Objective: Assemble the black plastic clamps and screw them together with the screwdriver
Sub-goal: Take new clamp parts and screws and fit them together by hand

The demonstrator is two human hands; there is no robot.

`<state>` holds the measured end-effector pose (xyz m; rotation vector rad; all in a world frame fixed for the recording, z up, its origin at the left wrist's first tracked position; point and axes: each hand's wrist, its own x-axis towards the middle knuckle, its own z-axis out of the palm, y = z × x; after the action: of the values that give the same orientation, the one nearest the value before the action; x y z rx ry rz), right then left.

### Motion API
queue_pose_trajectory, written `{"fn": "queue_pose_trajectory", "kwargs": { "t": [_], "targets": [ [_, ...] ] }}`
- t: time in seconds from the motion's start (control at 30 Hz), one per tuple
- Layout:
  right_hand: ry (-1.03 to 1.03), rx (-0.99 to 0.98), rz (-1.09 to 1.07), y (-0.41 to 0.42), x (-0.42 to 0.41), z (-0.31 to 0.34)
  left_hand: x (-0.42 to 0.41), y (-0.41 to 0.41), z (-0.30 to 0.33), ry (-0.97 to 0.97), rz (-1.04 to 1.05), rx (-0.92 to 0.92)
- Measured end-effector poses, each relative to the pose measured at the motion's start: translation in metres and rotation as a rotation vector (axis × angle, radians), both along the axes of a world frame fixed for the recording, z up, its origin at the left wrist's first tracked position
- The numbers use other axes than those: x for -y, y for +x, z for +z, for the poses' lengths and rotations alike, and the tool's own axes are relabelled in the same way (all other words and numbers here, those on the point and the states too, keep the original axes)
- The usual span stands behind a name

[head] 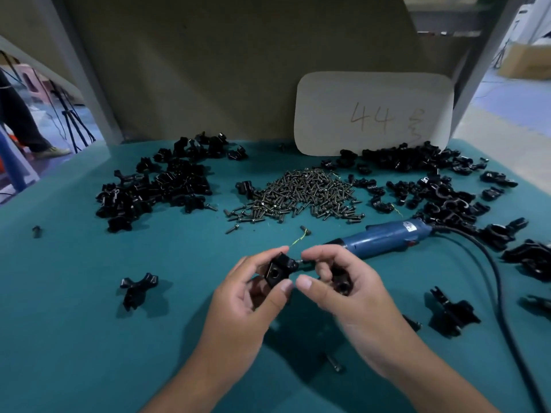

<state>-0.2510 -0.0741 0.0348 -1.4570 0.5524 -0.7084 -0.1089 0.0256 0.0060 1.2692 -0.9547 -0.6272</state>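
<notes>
Above the green table, my left hand [253, 290] pinches a black plastic clamp piece [278, 269] between thumb and fingers, its square face with a hole turned toward me. Right beside it, my right hand [343, 281] holds a second black clamp piece [341, 283] in its curled fingers, and a small screw tip shows between the two hands. The blue electric screwdriver [384, 238] lies on the table just behind my right hand, its tip pointing left. A heap of dark screws [298, 195] sits at the table's middle.
Piles of black clamp parts lie at back left [155, 186] and at back right [432, 186]. An assembled clamp [137, 289] lies to the left and another [453, 311] to the right. The screwdriver's black cable [501, 293] runs down the right side. A white card [372, 111] leans at the back.
</notes>
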Motion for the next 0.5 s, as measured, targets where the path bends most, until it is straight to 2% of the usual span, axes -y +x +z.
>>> {"fn": "queue_pose_trajectory", "kwargs": {
  "t": [0.07,0.17,0.37,0.5],
  "targets": [
    [-0.179,-0.047,-0.039,0.0005,0.0001,0.0011,-0.0011,-0.0016,0.0004,-0.001,-0.028,0.052],
    [-0.262,-0.048,-0.060,0.0008,0.0011,0.0015,-0.0021,-0.0037,0.0008,-0.022,-0.097,0.027],
    [-0.050,0.003,-0.079,-0.0003,0.0043,-0.0020,-0.0020,-0.0061,-0.0023,-0.103,-0.074,0.070],
    [0.024,-0.006,-0.036,0.0014,0.0027,-0.0056,-0.0017,-0.0021,-0.0036,-0.136,0.097,0.346]
  ]
}}
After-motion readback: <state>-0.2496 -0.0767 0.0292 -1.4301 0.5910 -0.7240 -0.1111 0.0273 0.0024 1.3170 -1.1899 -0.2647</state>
